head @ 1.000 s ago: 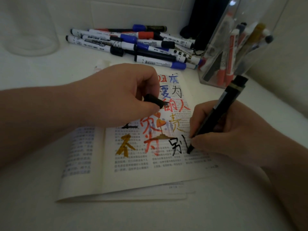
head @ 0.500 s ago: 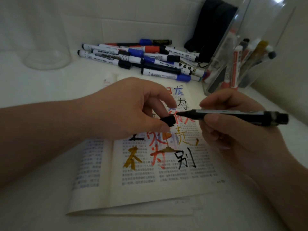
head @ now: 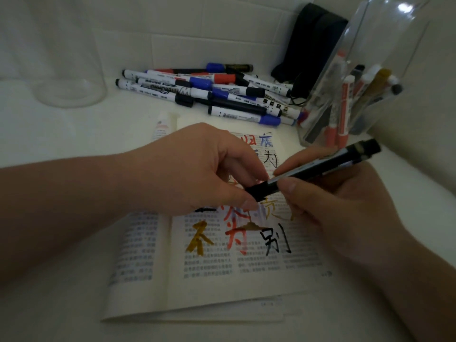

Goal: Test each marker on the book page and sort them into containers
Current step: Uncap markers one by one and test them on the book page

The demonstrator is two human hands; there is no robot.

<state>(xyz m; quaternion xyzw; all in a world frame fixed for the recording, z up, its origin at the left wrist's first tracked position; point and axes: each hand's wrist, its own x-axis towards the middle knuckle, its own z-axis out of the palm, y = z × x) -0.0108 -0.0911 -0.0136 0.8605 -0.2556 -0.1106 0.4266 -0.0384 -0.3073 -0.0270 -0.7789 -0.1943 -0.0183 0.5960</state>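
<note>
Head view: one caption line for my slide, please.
Left hand presses cap onto black marker held by right hand over marked book.

The left hand [head: 204, 169] covers the upper middle of the book page [head: 246, 270] and hides several of the coloured characters written there. The right hand [head: 343, 203] hides more of them near the page's right edge. The marker [head: 320, 166] has its tip out of sight inside the cap [head: 257, 191], among the fingers. The printed lines are too blurred to read. The clear container [head: 385, 45] runs off the top edge. A small tube [head: 160, 125] lies partly behind the book, and its label is illegible. Both forearms are cut off by the edges.
</note>
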